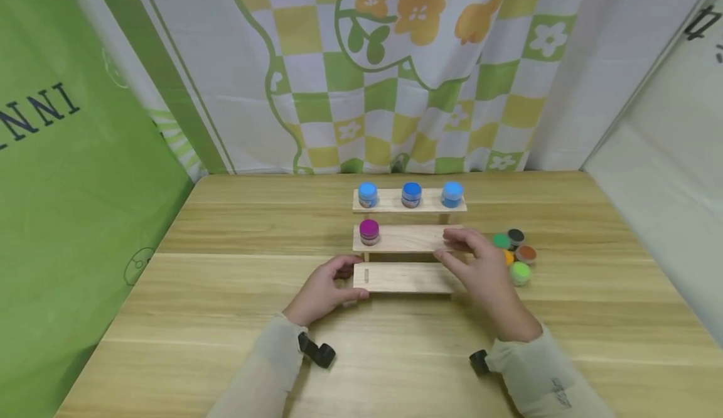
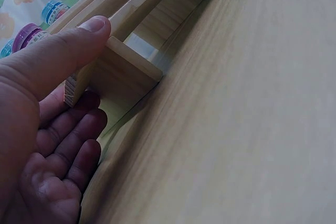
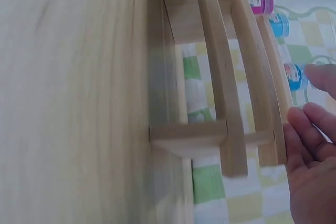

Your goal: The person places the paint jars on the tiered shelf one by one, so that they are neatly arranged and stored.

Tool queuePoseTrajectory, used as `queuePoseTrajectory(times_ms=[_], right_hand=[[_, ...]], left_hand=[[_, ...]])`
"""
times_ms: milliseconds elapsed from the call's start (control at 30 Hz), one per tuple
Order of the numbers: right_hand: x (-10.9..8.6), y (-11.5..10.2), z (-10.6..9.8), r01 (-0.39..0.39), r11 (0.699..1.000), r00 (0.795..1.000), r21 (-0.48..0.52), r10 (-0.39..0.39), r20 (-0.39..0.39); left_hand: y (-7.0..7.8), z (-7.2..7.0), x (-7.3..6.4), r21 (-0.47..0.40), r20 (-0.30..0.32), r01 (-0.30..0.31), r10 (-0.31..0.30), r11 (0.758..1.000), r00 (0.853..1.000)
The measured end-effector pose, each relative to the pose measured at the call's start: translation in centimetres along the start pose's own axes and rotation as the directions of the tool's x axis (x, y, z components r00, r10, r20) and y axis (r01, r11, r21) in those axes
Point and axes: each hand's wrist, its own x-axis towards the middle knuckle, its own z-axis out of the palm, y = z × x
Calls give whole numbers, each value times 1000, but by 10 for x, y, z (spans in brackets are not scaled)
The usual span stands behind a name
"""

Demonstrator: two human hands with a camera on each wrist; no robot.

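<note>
A three-tier wooden display rack stands on the table. At its left end, my left hand grips the lowest shelf, thumb along the front edge and fingers around the far side. My right hand hovers over the right end of the middle shelf, thumb and fingers apart with nothing between them. In the right wrist view its fingertips are right at a shelf's edge. A purple-lidded paint jar sits at the left of the middle shelf. Blue-lidded paint jars stand spaced along the top shelf.
Right of the rack, several paint jars with green, black, orange and red-brown lids cluster on the wooden table. Part of this cluster is behind my right hand. A patterned curtain hangs behind the table, with a green cloth at the left.
</note>
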Motion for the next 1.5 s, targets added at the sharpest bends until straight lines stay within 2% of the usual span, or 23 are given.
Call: queuePoseTrajectory(times_ms=[267,500,767,1100,1500], right_hand=[[-8,16,-15,-27,999,998,-17,26,-57],[-13,24,-24,-90,996,995,-18,90,-31],[-19,38,-35,-141,988,990,-68,140,-16],[-26,42,-50,-285,958,958,-13,286,37],[-27,52,-56,-317,948,948,-40,318,29]], left_hand=[[-2,0,1,0,4,-13,13,1000,1000],[-3,0,0,1,1,-20,20,1000,1000],[-2,1,0,2,-3,-34,34,999,999],[-2,-1,-1,-3,0,-19,19,1000,1000],[-1,0,-1,-3,4,-20,20,1000,1000]])
